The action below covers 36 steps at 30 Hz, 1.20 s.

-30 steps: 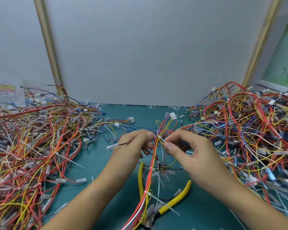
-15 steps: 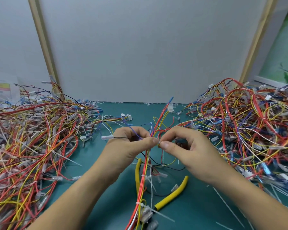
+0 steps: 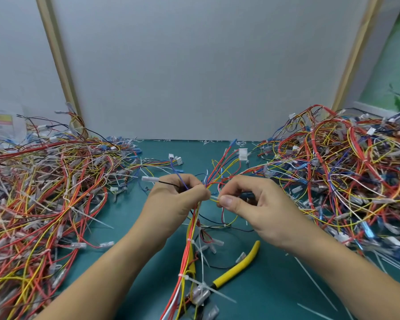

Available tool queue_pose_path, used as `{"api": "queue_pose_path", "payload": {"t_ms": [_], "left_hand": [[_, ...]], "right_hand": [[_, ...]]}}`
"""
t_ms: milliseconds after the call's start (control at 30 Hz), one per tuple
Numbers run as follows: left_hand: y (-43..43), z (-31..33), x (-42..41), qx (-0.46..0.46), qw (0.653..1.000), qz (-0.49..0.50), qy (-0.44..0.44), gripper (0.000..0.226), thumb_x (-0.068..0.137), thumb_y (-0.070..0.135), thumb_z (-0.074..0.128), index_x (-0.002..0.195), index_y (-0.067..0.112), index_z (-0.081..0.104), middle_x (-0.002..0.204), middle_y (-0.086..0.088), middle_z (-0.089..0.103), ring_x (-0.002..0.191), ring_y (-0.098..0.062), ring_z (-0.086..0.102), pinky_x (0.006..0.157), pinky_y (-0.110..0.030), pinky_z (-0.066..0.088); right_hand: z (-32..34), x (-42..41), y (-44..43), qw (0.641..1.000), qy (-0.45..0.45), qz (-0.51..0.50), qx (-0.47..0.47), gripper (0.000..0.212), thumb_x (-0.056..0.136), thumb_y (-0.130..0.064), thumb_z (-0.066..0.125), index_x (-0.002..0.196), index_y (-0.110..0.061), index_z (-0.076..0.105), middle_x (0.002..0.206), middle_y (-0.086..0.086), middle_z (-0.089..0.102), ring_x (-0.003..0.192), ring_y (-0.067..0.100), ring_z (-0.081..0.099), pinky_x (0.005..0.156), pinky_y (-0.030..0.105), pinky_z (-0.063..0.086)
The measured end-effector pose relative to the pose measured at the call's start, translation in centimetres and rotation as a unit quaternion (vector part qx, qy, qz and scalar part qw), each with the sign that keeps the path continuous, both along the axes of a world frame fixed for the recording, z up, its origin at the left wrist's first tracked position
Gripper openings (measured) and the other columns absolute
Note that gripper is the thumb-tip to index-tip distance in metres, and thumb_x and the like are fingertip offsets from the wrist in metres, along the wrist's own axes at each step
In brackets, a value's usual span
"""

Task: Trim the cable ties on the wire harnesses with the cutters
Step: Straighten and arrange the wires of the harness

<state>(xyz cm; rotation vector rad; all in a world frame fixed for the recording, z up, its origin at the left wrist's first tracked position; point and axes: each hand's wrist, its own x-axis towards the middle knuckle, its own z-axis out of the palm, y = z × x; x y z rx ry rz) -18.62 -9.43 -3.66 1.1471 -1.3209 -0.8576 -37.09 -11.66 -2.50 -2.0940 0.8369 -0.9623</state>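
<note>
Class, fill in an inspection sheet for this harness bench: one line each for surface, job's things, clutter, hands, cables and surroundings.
Surface: teal mat, visible between the piles.
Job's things: yellow-handled cutters lie on the mat, in neither hand; the held wire harness carries cable ties with untrimmed tails.
Clutter: white tie offcuts along the mat's back edge.
Hands: left hand grips the wire harness; right hand pinches one of its strands.
Cables: left pile and right pile of harnesses flank the hands.
Surroundings: grey panel behind, with wooden strips at its sides.
</note>
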Motion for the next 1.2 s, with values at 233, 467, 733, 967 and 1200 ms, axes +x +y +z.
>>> {"api": "queue_pose_path", "payload": {"t_ms": [233,467,733,967,1200], "left_hand": [[-0.1,0.0,0.3,0.0,1.0,-0.019,0.015,0.014,0.07,0.018,0.073,0.059,0.018,0.064,0.056,0.0,0.053,0.053,-0.01,0.046,0.054,-0.016,0.039],[-1.4,-0.7,2.6,0.044,0.992,0.099,0.06,0.028,0.08,0.025,0.079,0.088,-0.001,0.069,0.073,-0.012,0.075,0.071,-0.023,0.071,0.08,-0.039,0.051],[-2.0,-0.9,3.3,0.103,0.98,0.169,-0.002,0.041,0.08,0.048,0.076,0.085,0.013,0.055,0.053,0.009,0.065,0.062,-0.007,0.069,0.059,-0.026,0.043],[-0.7,1.2,4.7,0.228,0.94,0.074,-0.241,0.079,0.071,0.089,0.041,0.106,0.019,0.05,0.088,-0.012,0.069,0.052,-0.025,0.07,0.051,-0.034,0.054],[-0.1,2.5,4.2,0.171,0.982,-0.008,-0.082,0.075,0.061,0.072,0.077,0.094,0.008,0.056,0.063,-0.018,0.062,0.032,-0.02,0.038,0.038,-0.019,0.029]], "right_hand": [[-0.5,0.0,-0.2,0.999,-0.018,-0.03,-0.008,0.013,0.092,-0.015,0.069,0.085,-0.024,0.073,0.075,-0.007,0.067,0.066,0.004,0.055,0.063,0.018,0.043],[-0.2,-1.6,-1.6,0.958,-0.018,-0.22,-0.186,0.017,0.089,-0.024,0.068,0.106,-0.028,0.066,0.109,-0.01,0.051,0.088,0.003,0.058,0.077,0.018,0.048],[-2.5,-0.5,-1.9,0.917,0.34,-0.117,-0.173,0.027,0.097,-0.043,0.053,0.123,-0.041,0.061,0.12,-0.019,0.057,0.114,0.013,0.046,0.098,0.033,0.043],[-2.6,-0.3,-2.1,0.926,0.289,-0.136,-0.203,0.008,0.093,-0.041,0.062,0.095,-0.034,0.065,0.095,-0.013,0.051,0.099,0.011,0.049,0.081,0.028,0.042],[-1.1,-0.9,-2.1,0.993,-0.067,-0.094,-0.025,0.017,0.095,-0.011,0.064,0.086,-0.025,0.064,0.081,-0.014,0.062,0.075,0.003,0.055,0.071,0.02,0.045]]}}
